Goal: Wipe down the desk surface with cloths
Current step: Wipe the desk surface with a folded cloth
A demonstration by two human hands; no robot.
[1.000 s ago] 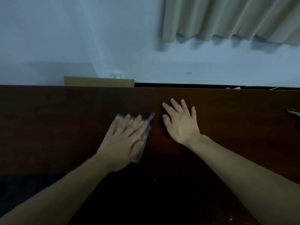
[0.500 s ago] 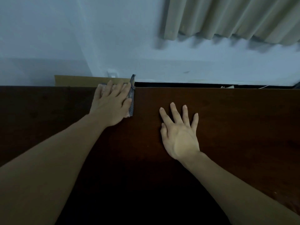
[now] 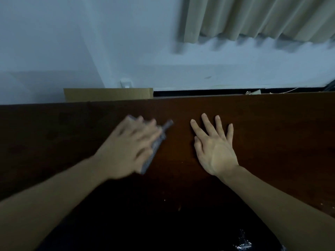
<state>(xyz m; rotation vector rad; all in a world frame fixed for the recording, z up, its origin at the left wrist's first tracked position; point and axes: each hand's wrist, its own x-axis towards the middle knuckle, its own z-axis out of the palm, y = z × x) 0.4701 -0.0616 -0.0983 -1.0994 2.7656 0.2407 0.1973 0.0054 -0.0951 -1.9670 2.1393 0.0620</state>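
Cloth (image 3: 156, 147) lies flat on the dark brown desk (image 3: 272, 134), pinned under the left hand (image 3: 126, 149) a little left of the desk's middle; only its grey, finely patterned right edge shows past the fingers. It looks thin, soft and light, a folded rag that would crumple if pinched, so a flat palm spread over its middle seems the best hold for wiping, with pressure keeping it from sliding out. The left hand is blurred, fingers laid out straight over the fabric and pressing it down, not curled round it.

The right hand (image 3: 214, 147) rests just beside the cloth on bare wood, palm down, fingers straight and fanned, holding nothing; it appears to brace the person.

The desk top is smooth, hard and slightly glossy, with a straight far edge. A few pale specks sit on the near, darker part, which suggests that area has yet to be wiped.

Beyond the far edge stands a flat piece of tan cardboard (image 3: 108, 94), and above it a plain pale wall (image 3: 145, 42). Beige curtain (image 3: 253, 17) hangs in soft vertical folds at the upper right.
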